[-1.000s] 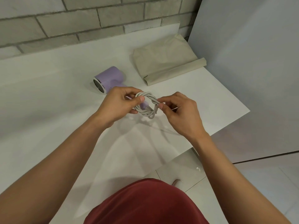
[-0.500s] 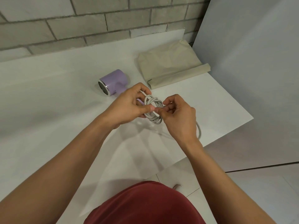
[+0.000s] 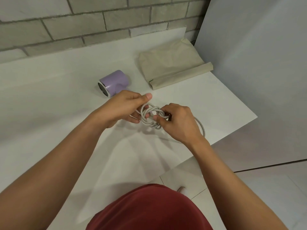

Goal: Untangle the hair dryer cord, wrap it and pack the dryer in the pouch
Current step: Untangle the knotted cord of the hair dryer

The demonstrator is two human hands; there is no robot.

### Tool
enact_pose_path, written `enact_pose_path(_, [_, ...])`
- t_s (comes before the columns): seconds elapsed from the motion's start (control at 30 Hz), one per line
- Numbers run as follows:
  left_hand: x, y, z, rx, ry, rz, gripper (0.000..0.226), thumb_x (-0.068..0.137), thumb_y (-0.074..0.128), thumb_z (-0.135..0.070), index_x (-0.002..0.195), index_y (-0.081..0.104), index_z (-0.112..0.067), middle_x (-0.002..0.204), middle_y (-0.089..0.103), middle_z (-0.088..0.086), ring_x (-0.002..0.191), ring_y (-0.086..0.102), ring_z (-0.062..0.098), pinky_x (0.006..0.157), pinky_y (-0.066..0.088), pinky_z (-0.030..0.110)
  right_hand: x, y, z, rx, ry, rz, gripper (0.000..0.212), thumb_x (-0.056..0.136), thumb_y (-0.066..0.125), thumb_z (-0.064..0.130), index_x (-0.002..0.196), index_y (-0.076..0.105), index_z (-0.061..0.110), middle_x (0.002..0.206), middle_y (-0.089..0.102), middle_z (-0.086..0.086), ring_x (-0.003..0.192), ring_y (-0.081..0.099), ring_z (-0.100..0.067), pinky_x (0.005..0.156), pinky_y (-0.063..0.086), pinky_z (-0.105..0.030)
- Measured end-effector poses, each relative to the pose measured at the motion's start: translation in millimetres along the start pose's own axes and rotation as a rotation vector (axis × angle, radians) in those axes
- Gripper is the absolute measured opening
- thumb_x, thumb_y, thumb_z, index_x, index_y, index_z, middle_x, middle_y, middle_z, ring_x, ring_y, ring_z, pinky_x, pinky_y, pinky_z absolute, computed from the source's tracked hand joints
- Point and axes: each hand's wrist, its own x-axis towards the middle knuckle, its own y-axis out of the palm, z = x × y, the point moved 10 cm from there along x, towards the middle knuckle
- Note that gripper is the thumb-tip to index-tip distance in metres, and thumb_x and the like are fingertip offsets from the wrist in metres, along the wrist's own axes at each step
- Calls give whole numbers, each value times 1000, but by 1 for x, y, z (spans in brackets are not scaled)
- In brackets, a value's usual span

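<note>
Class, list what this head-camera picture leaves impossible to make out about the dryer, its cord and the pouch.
Head view:
- Hair dryer handle: hidden behind the left hand.
- Cord plug: not visible; one loop runs behind the right hand.
- Pouch opening: flap folded, inside unseen.

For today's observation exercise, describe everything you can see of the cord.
The cord is pale grey, round and smooth, rubbery-looking. Most of it is bunched in a tangled knot of several overlapping loops, held just above the white table. The left hand grips the knot's left side, and the right hand pinches its right side. One loose length arcs out past the right wrist, near the table's edge. Its ends are hidden, so its link to the dryer cannot be seen.
</note>
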Motion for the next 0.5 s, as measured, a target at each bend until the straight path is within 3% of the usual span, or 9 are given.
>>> enact_pose_path(0.13, [4, 4, -2, 143, -5, 57, 26, 101, 63, -35, 90, 74, -15, 83, 76, 7, 60, 68, 11, 83, 64, 42, -2, 7, 4, 16, -6, 33, 33, 93, 71, 48, 80, 71, 17, 71, 61, 3, 65, 55, -19, 61, 48, -41])
enact_pose_path(0.3, [5, 9, 2, 253, -72, 135, 30, 102, 61, -35, 94, 78, -12, 91, 79, 9, 72, 73, 16, 80, 65, 39, -4, 12, 5, 17, -30, 63, 28, 93, 72, 43, 83, 72, 16, 73, 60, 5, 68, 56, -21, 64, 48, -40])
enact_pose_path(0.5, [8, 11, 6, 345, -101, 159, 32, 104, 57, -32, 89, 76, -11, 84, 78, 10, 67, 73, 19, 78, 65, 40, -5, 24, 7, 33, -27, 147, 16, 93, 71, 38, 84, 69, 25, 70, 55, 11, 69, 54, -17, 66, 52, -47])
